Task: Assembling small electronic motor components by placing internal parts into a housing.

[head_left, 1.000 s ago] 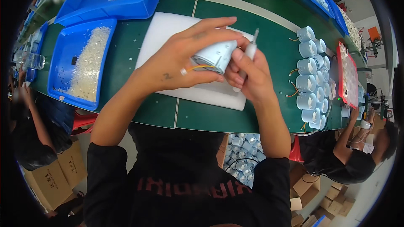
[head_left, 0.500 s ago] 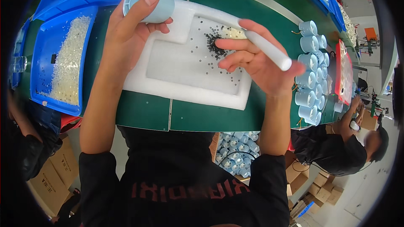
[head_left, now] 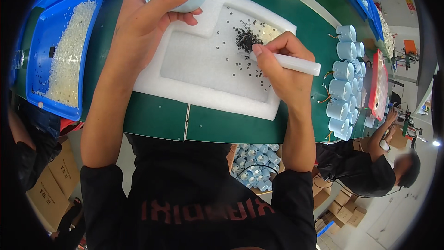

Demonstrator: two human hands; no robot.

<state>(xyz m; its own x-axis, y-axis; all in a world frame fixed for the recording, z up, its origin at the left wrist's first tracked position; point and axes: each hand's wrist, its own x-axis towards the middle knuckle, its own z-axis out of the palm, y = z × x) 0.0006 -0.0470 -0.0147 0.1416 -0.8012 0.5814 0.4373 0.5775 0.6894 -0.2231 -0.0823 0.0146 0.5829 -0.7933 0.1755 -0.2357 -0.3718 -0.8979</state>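
My left hand, raised over the back left of a white foam tray, grips a light blue plastic cup-shaped housing. Its ribbed open end faces up and left, thumb across the rim; thin coloured wires come out of it. My right hand has a white pen-shaped tool between thumb and fingers. The tool's thin tip points left, close by a heap of small black rings in the tray's recess; exact contact cannot be made out. Small cream-coloured pieces lie behind the rings.
At left stands a blue tray of small pale pieces. Several light blue housings line the table's right side, beside a red-rimmed tray. More housings fill a box below the table edge. Another person sits at right.
My right hand has turned and closed on the tool in a pen-like grip, bringing its tip to the black rings. The left hand with the housing has shifted slightly up and right in view.
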